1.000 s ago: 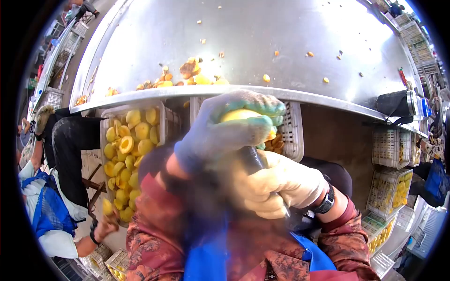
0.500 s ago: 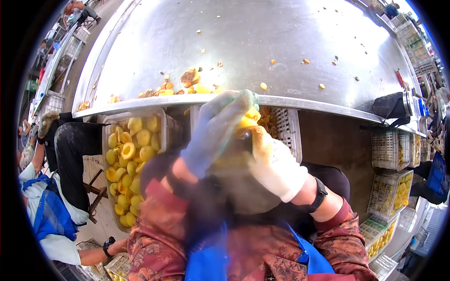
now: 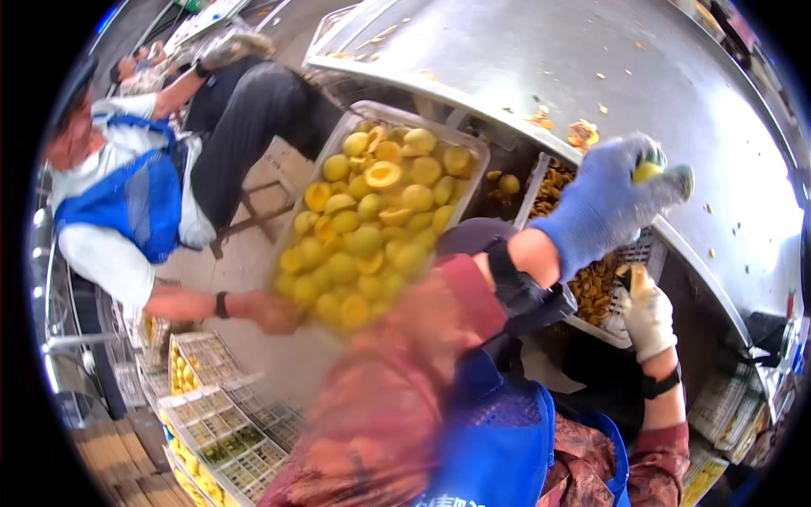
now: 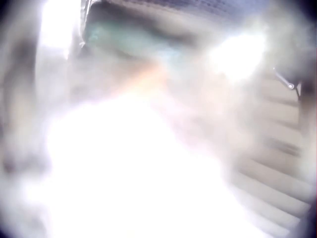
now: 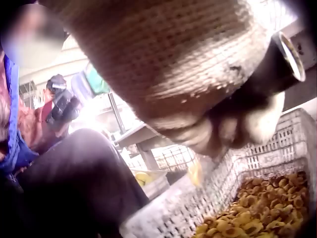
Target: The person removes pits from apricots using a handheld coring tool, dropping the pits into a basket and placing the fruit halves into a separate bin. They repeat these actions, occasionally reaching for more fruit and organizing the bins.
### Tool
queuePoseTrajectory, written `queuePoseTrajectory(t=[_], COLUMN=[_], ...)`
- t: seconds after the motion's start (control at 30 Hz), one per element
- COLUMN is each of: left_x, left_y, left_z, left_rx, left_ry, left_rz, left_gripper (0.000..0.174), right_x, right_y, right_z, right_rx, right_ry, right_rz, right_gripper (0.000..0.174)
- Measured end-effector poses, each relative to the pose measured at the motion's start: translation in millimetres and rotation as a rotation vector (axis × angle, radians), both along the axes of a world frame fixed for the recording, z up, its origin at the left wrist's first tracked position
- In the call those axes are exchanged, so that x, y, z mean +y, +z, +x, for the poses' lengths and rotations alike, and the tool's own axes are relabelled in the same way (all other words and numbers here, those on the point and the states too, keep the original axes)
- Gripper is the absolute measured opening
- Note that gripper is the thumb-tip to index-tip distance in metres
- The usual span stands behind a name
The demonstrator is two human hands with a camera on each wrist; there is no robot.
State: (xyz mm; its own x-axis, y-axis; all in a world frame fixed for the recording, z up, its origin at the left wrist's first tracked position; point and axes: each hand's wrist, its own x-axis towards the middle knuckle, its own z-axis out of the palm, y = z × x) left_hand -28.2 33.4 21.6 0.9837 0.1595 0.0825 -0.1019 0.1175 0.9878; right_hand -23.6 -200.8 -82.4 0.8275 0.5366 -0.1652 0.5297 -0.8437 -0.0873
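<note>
In the head view my left hand, in a blue glove with green fingertips, holds a yellow peach out over the table's edge. Most of that fruit is hidden by the fingers. Lower and to the right, my right hand wears a cream knitted glove. Its fingers curl round a dark-handled tool with a curved metal rim at one end, seen in the right wrist view. Below this hand stands a white crate of brownish-yellow peach scraps. Glare and blur wash out the left wrist view.
A pale crate of yellow peaches, some halved, stands left of my knees. Another person sits beyond it, one arm reaching to its side. The metal table bears scattered scraps. Stacked crates stand at lower left.
The head view has swung left, bringing the peach crate and neighbouring person further in. My hands have parted: the left has gone out towards the table, the right sits lower over the scrap crate.
</note>
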Motion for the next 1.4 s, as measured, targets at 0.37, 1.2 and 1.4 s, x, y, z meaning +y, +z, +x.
queuePoseTrajectory(t=[0.37,1.2,1.4], left_x=[276,210,174], left_y=[-66,-171,-162], left_z=[-308,-355,-359], left_rx=[0.019,0.42,0.392], left_ry=[0.4,0.537,0.238], left_rz=[0.615,1.151,1.205], left_gripper=[0.043,0.05,0.051], right_x=[11,51,52], right_y=[40,85,85], right_z=[-44,-111,-105], right_rx=[0.057,-0.008,0.07], right_ry=[-0.057,-0.2,-0.339], right_rz=[0.268,0.371,0.307], right_gripper=[0.034,0.036,0.036])
